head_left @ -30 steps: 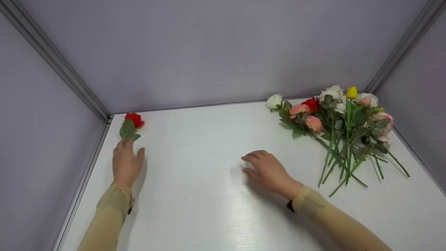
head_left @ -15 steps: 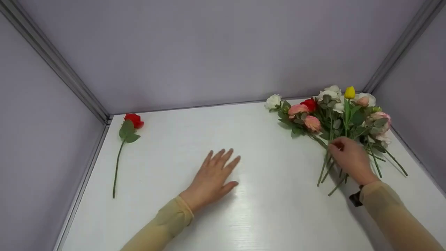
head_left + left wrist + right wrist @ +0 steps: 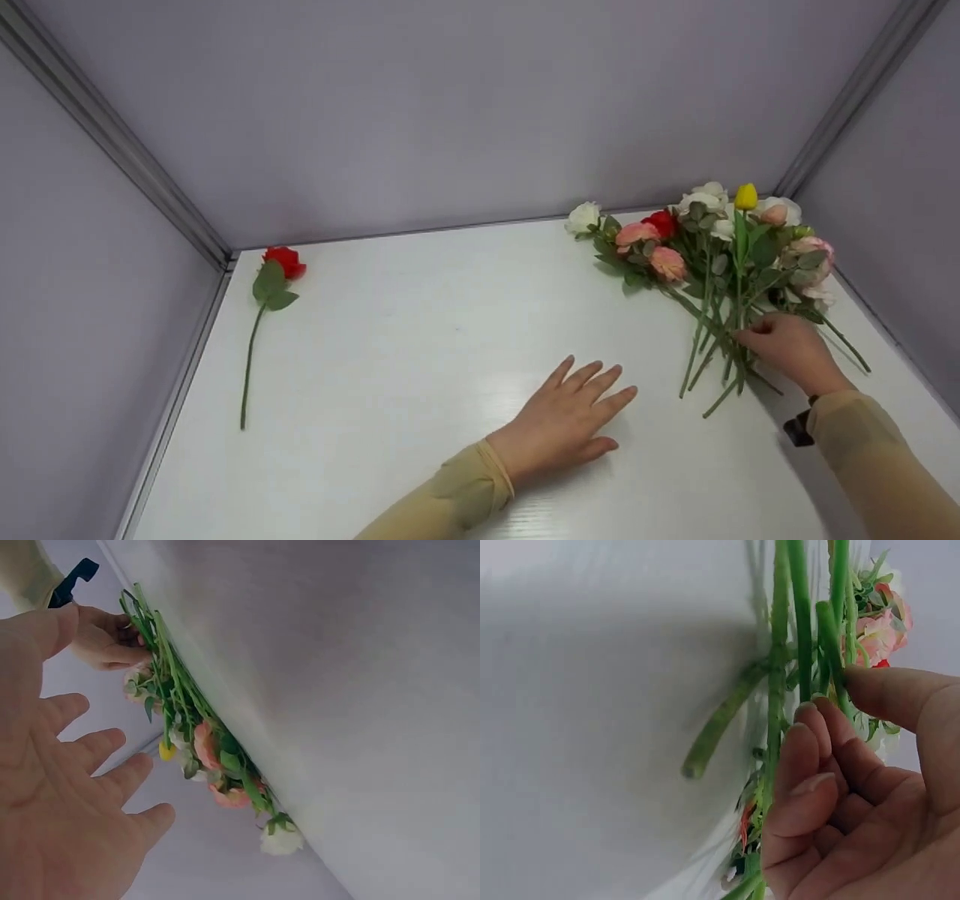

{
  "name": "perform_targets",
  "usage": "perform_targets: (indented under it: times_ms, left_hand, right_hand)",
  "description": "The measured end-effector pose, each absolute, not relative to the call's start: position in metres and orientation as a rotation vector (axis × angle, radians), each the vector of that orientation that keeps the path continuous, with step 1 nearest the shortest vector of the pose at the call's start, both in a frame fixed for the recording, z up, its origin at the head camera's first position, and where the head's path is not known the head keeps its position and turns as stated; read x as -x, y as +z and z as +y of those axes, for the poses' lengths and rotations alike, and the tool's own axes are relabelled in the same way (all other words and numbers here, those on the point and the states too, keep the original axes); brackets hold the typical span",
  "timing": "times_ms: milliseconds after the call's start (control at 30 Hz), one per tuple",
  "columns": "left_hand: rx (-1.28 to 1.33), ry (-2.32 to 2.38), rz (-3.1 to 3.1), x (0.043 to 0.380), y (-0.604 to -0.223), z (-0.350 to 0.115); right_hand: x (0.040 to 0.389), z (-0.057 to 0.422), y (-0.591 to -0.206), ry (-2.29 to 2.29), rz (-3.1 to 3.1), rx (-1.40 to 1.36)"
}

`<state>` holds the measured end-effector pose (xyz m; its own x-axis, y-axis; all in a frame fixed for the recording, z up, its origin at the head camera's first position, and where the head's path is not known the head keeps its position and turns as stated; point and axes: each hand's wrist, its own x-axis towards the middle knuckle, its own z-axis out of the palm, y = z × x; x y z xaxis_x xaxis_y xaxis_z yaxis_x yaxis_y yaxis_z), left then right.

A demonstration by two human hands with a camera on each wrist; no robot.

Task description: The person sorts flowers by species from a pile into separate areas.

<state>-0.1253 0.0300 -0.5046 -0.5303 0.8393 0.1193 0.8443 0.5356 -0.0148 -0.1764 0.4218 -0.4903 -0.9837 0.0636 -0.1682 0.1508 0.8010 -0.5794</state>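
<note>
Left hand (image 3: 562, 420), fingers spread and holding nothing, has moved nearer the flower pile (image 3: 720, 264). Right hand (image 3: 791, 349), fingers curled, has shifted rightward over the pile's near end and pinches a stem (image 3: 827, 630) there; work appears centred on the pile, the lone red rose (image 3: 270, 285) lying well left of it. Pinched stem: green, smooth, blunt-ended; its bloom cannot be identified.
</note>
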Motion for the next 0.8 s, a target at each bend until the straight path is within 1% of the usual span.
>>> perform_targets:
  times_ms: [133,233,300,400,500,600,700,800]
  left_hand:
    - [1.467,-0.144,-2.657,0.123,-0.506,0.035]
    - [1.410,-0.282,-2.667,0.126,-0.507,0.031]
    - [1.326,-0.455,-2.680,0.132,-0.507,0.025]
    - [1.147,-0.834,-2.702,0.143,-0.502,0.016]
    - [0.937,-1.233,-2.704,0.152,-0.498,0.007]
    - [0.753,-1.533,-2.681,0.158,-0.496,-0.002]
    - [0.632,-1.700,-2.649,0.163,-0.496,-0.011]
    - [0.541,-1.838,-2.591,0.169,-0.496,-0.022]
  right_hand:
    - [0.176,0.419,-0.489,-0.968,2.826,-0.184]
    - [0.174,0.415,-0.486,-1.059,2.777,-0.218]
    - [0.172,0.409,-0.484,-1.124,2.752,-0.227]
    - [0.171,0.392,-0.484,-1.206,2.733,-0.220]
    - [0.170,0.365,-0.486,-1.291,2.699,-0.202]
    - [0.169,0.329,-0.491,-1.427,2.646,-0.176]
    - [0.167,0.288,-0.496,-1.553,2.596,-0.103]
    - [0.165,0.247,-0.500,-1.602,2.543,0.062]
